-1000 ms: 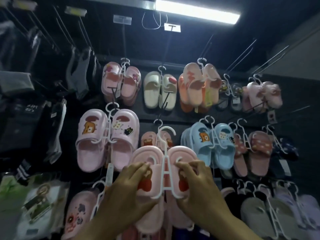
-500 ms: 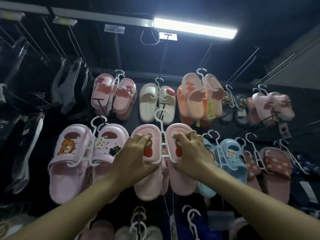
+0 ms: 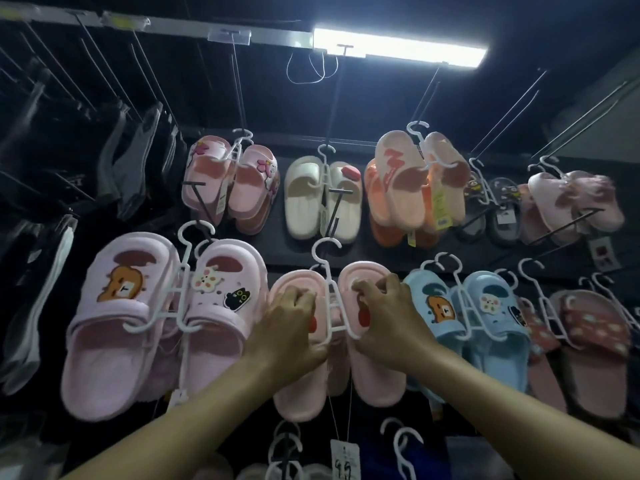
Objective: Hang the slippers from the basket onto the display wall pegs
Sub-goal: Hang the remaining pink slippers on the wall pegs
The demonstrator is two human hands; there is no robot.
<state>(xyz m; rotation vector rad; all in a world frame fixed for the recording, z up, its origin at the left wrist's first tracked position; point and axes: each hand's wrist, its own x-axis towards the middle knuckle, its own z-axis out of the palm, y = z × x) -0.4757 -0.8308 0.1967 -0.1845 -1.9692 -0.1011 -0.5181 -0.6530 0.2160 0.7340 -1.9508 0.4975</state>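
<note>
A pair of light pink slippers with red patches hangs on a white plastic hanger in the middle row of the display wall. My left hand grips the left slipper's strap. My right hand grips the right slipper's strap. The hanger's hook sits at a dark peg that sticks out from the wall; whether it rests on the peg I cannot tell. A price tag dangles on a string below the pair. The basket is out of view.
Left of the held pair hang large pink bear slippers; blue bear slippers hang to the right. The upper row holds pink, white and orange pairs. Bare metal pegs jut out above. Dark socks hang far left.
Both hands have lifted the pink pair upward from the lower row to the middle row, bringing its hook up to the peg. The view has tilted up.
</note>
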